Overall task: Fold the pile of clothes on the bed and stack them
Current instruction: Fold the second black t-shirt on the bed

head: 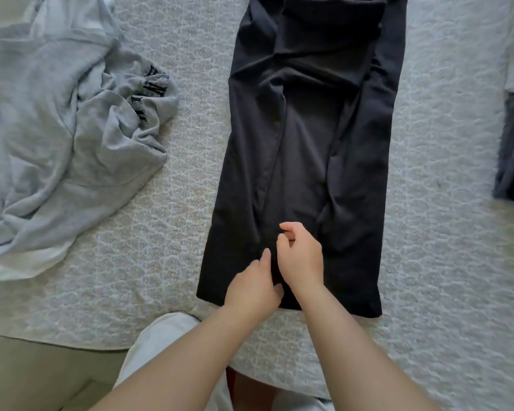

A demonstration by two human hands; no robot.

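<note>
Left hand rests on the black garment's near hem, fingers loosely bent; whether it pinches cloth is unclear. Right hand hovers curled, empty. Grey pile lies left on the bed.

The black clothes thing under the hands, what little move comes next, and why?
Probably lift the near hem and fold it away toward the top. The black garment lies long with its sides already folded in, and the left hand and right hand are both at its near end.
</note>
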